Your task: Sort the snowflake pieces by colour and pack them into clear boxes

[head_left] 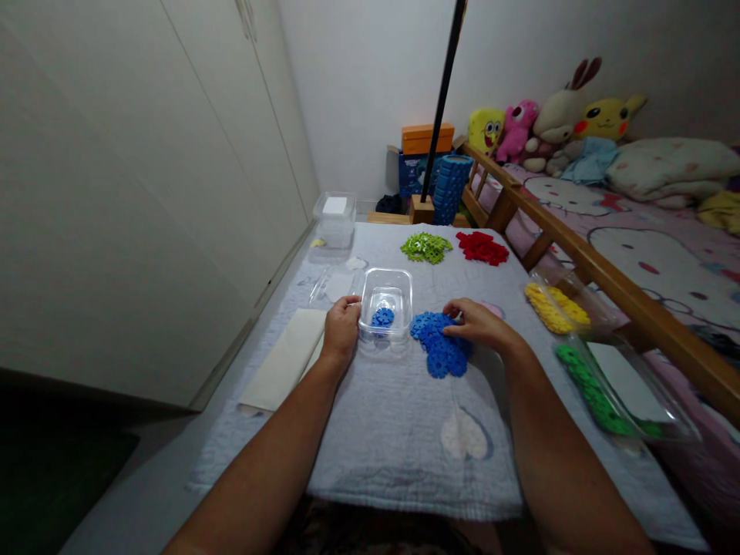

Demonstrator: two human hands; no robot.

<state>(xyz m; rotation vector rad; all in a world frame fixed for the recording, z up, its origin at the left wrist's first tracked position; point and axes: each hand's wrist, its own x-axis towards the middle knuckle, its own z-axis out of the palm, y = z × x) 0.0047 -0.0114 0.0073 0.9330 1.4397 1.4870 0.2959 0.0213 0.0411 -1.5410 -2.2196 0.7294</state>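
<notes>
A clear plastic box (386,281) sits on the grey quilted mat (405,432), with a few blue snowflake pieces (382,317) inside it. My left hand (341,327) grips the box's left wall, fingers curled over the rim. Right of the box lies a pile of blue snowflake pieces (440,347). My right hand (479,322) rests on that pile's upper right part, fingers bent down and pinching at the pieces.
Light green pieces (426,247) and red pieces (482,247) lie in piles at the mat's far end. Yellow pieces (555,308) and dark green pieces (595,393) lie in clear bags at the right. A wooden bed rail (601,270), lids (338,285), another clear box (335,220) and a white sheet (286,358) surround the mat.
</notes>
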